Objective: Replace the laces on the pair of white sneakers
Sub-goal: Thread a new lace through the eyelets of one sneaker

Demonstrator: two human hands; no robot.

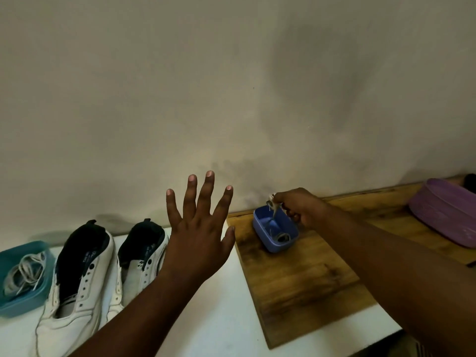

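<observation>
The wall (231,86), plain and off-white, is running along the far edge of the table (226,318). The table's white surface is carrying a wooden board (304,279) on its right part, reaching to the far edge. A purple container (445,212) is sitting at the board's far right corner; its contents cannot be seen.

The pair of white sneakers (82,279) is standing side by side, without laces, toward the table's left edge, heels toward the wall. Small printing is showing inside the dark linings but is too blurred to read.

A teal tray (15,302) is sitting at the left edge, just beside the left sneaker, holding a tangle of pale used laces (25,269).

The left hand (199,233) is hovering released, fingers spread, above the right sneaker.

The right hand (301,207) is pinching a pale lace (274,210) that is hanging into a small blue box (262,233) at the board's far left corner. A coiled lace (282,237) is lying inside.
</observation>
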